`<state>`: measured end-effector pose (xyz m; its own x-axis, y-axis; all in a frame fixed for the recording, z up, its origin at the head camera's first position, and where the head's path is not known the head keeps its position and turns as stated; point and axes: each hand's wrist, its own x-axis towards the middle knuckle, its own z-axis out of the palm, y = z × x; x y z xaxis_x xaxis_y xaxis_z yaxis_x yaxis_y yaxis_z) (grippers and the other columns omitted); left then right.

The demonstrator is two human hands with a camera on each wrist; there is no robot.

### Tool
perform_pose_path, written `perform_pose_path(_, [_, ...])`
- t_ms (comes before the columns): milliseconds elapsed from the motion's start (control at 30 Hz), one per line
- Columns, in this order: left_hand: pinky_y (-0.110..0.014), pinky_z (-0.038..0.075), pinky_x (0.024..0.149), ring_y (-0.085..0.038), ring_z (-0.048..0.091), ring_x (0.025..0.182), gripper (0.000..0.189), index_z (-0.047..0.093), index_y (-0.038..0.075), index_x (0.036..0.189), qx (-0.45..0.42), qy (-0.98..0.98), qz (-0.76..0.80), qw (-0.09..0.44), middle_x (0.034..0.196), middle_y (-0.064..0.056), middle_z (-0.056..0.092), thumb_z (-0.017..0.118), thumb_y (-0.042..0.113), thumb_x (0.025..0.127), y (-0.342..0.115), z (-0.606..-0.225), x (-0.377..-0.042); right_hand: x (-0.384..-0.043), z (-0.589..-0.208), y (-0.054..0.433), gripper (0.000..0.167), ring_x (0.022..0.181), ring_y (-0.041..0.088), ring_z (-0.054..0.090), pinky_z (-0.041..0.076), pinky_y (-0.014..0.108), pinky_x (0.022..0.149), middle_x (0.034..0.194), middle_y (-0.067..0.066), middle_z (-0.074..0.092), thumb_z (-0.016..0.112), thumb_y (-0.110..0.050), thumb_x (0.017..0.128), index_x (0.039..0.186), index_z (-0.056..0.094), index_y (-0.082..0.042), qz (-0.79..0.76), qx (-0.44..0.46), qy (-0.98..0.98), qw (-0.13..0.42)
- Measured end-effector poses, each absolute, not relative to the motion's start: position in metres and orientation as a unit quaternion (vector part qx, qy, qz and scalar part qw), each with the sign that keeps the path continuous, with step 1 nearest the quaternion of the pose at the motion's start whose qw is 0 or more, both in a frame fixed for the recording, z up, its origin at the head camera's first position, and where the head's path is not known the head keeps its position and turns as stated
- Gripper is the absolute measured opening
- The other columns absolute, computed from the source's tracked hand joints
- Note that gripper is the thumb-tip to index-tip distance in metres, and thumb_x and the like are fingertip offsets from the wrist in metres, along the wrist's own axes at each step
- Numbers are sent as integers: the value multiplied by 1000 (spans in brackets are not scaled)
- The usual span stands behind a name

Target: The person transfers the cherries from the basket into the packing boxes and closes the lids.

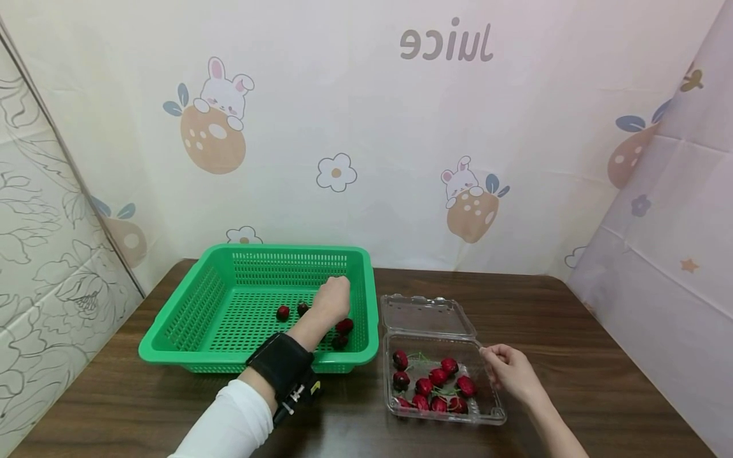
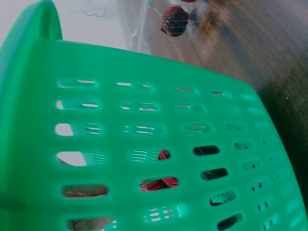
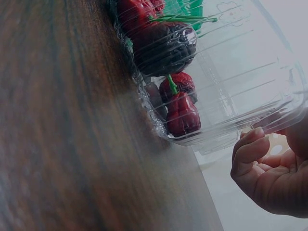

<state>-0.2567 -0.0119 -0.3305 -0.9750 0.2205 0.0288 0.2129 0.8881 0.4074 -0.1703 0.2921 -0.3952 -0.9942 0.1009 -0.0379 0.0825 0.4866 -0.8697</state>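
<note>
Nearest us, the clear container [image 1: 487, 419] lies open on the surface [image 1: 544, 324], red cherries [image 1: 438, 376] inside; the right hand [image 1: 511, 371] pinches its rim, and a hard tug there could tip them out. Farther off, the left hand [image 1: 334, 298] is down in the green basket [image 1: 243, 318] beside loose cherries [image 1: 283, 313]; we cannot tell whether its fingers hold one, and a slack grip could drop it.

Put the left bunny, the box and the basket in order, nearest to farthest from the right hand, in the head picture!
From the right hand, in the head view:
1. Box: right there, its edge between the fingers.
2. Basket: left, past the box.
3. Left bunny: farthest, up above the basket.
</note>
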Motion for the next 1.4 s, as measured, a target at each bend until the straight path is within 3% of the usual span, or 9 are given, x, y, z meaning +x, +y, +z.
perform_pose_path(233, [-25,30,42,-18,44,47,11,56,0,83,111,968,226,-14,61,-9,45,50,-9,83,-12,-323,-250,-171,-396,292,19,41,10,41,39,24,41,52,2,42,47,-9,91,84,48,8,505,-53,-861,11])
perform_pose_path(333, [-25,28,41,-16,40,44,17,51,3,72,114,965,234,-26,56,-7,40,49,-8,84,-12,-321,-246,-171,-397,293,19,42,10,41,39,24,41,52,2,43,48,-10,91,84,49,8,502,-52,-863,10])
perform_pose_path(467, [-24,21,39,-12,25,38,37,33,11,55,120,960,248,-42,47,-1,24,47,-5,85,-11,-320,-241,-171,-397,293,19,42,10,42,40,25,42,53,2,43,48,-11,91,85,49,7,498,-56,-865,7])
perform_pose_path(633, [-24,16,41,-10,12,42,48,24,15,49,126,953,269,-55,44,3,15,49,-4,85,-11,-318,-233,-171,-397,293,19,42,10,42,40,25,42,53,2,43,48,-10,91,85,49,8,499,-56,-865,6])
perform_pose_path(767, [-24,19,42,-10,20,43,38,44,9,50,123,947,289,-61,47,0,37,51,-5,85,-12,-313,-227,-170,-397,293,19,42,10,42,40,25,42,53,2,43,48,-10,91,85,49,8,498,-55,-865,8])
perform_pose_path(900, [-22,29,43,-12,44,47,17,67,0,74,124,944,298,-68,72,-9,62,54,-2,85,-13,-308,-221,-170,-396,293,18,43,10,42,40,25,42,53,2,43,47,-9,90,85,49,8,497,-52,-866,9])
perform_pose_path(1067, [-23,40,50,-18,57,61,11,69,1,82,131,937,313,-81,85,-12,65,58,0,84,-16,-304,-214,-171,-396,292,18,43,10,42,40,25,42,53,3,43,46,-9,90,84,49,7,498,-57,-865,8])
perform_pose_path(1400, [-23,42,51,-11,51,53,11,67,-1,84,161,914,357,-109,79,-10,64,58,4,84,-19,-296,-200,-171,-396,293,19,42,11,43,41,26,42,53,3,43,48,-10,92,85,49,8,493,-56,-868,8])
